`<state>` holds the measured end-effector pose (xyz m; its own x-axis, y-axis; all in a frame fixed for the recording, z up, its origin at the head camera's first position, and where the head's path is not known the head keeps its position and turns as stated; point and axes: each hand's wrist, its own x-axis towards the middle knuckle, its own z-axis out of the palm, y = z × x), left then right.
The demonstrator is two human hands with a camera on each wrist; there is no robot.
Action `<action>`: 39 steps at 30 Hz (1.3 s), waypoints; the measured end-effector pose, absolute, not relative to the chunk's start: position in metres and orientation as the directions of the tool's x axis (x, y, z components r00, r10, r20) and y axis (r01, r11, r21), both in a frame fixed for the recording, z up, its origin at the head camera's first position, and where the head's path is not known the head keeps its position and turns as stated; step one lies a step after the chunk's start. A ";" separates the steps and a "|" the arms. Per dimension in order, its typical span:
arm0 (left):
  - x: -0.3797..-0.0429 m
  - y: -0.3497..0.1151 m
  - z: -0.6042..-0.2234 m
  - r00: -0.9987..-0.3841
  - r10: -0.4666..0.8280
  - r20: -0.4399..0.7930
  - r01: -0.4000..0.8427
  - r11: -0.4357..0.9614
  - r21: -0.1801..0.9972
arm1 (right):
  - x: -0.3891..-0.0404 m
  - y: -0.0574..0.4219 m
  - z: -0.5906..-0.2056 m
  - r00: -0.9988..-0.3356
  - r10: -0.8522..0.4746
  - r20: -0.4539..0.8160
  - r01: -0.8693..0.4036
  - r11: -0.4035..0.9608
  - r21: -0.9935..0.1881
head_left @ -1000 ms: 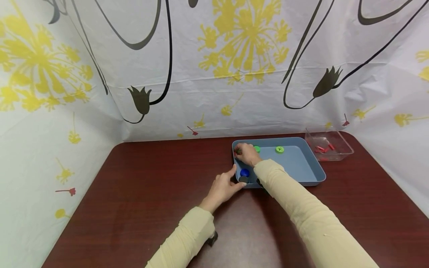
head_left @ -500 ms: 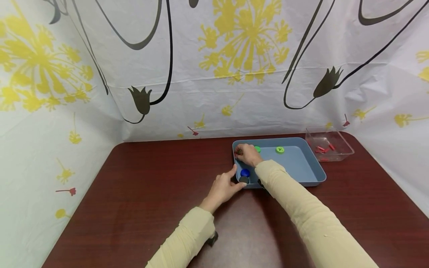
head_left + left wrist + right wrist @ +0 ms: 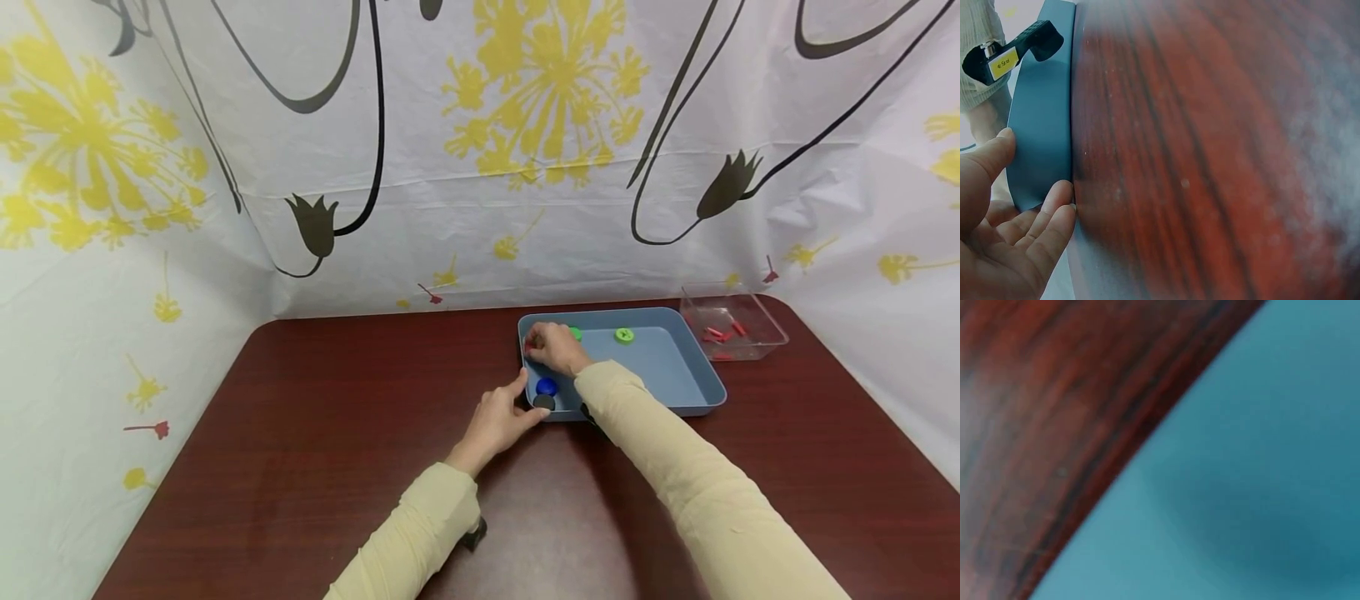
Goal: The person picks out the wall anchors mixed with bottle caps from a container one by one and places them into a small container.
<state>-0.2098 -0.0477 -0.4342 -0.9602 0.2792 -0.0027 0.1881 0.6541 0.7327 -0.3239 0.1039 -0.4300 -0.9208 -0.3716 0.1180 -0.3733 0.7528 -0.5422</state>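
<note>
In the head view my left hand [image 3: 495,417] grips the near left corner of the blue-grey tray [image 3: 660,367], thumb on the front side and forefinger along the left side. The left wrist view shows its fingers against the tray's outer wall [image 3: 1041,112]. My right hand [image 3: 557,347] reaches inside the tray's left end, fingertips pinched together at a small red piece [image 3: 529,347], mostly hidden by the fingers. Closer to me in the tray lie a blue cap [image 3: 547,387] and a dark round cap [image 3: 543,402]. A green cap [image 3: 575,333] is partly behind the right hand.
Another green cap [image 3: 624,335] lies near the tray's back wall. To the right, a clear plastic box [image 3: 765,337] holds several small red pieces [image 3: 717,335]. The dark red wooden table [image 3: 337,400] meets a patterned cloth [image 3: 420,250] at the back.
The dark greenish spot seen between the right fingers earlier no longer shows. The right hand has barely shifted, its wrist turning slightly; the left hand stays on the tray corner.
</note>
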 end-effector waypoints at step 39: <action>-0.207 -0.046 -0.432 -0.964 0.265 -0.014 0.170 0.658 0.733 | -0.314 0.205 -0.411 -0.862 0.419 0.286 -0.114 0.390 -0.914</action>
<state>-0.2072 -0.0456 -0.4315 -0.9641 0.2652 -0.0141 0.1704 0.6584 0.7331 -0.3140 0.2048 -0.4107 -0.8617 0.4192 0.2860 -0.1136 0.3898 -0.9138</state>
